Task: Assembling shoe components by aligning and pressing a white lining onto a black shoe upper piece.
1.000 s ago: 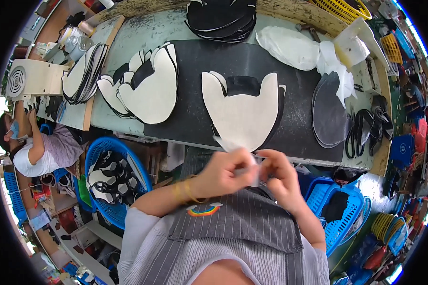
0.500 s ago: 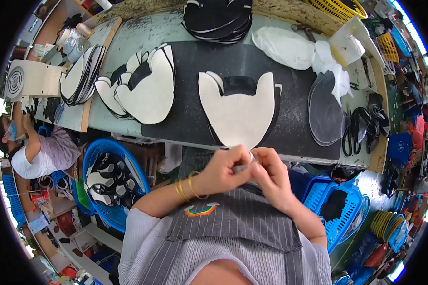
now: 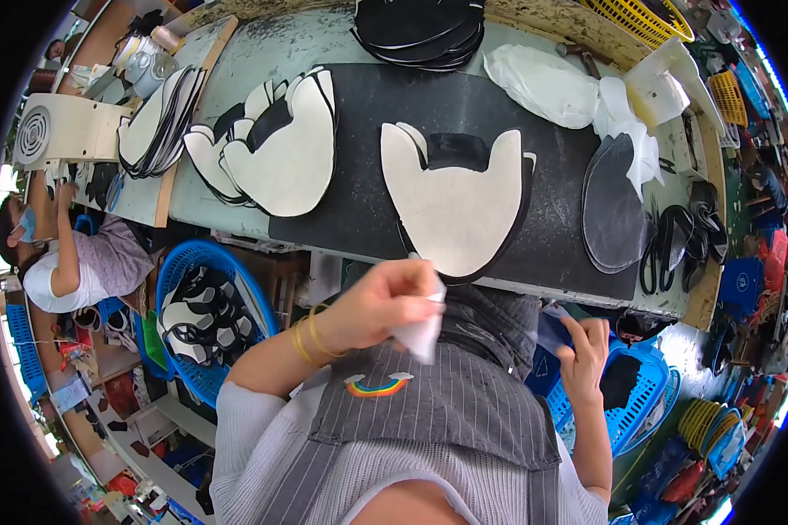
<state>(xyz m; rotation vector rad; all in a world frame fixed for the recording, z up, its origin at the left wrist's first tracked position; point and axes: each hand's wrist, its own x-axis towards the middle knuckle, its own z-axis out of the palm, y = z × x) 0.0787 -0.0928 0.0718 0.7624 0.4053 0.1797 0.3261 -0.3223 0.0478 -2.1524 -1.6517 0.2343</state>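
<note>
My left hand [image 3: 385, 302], with two gold bangles at its wrist, pinches a small white tissue-like piece [image 3: 422, 337] above my striped apron. The piece hangs down from the fingertips, slightly blurred. Off to the right, my right hand [image 3: 584, 359] is raised over the blue baskets, its fingers loosely bent and apart, with nothing seen in it. Directly beyond my left hand, a stack of cream U-shaped shoe-upper pieces [image 3: 455, 210] with black edges lies on the black mat [image 3: 359, 201], close to the table's front edge.
More cream pieces [image 3: 284, 175] lie left on the table, black pieces [image 3: 420, 35] at the back. Dark oval pieces [image 3: 613, 210], a white plastic bag [image 3: 543, 83] and black scissors [image 3: 661, 254] lie right. A filled blue basket [image 3: 171, 350] stands left; a co-worker [image 3: 87, 254] sits beyond it.
My hands, together half a second ago, have come apart. The right has moved right, and the left has drawn slightly back with the white piece now showing.
</note>
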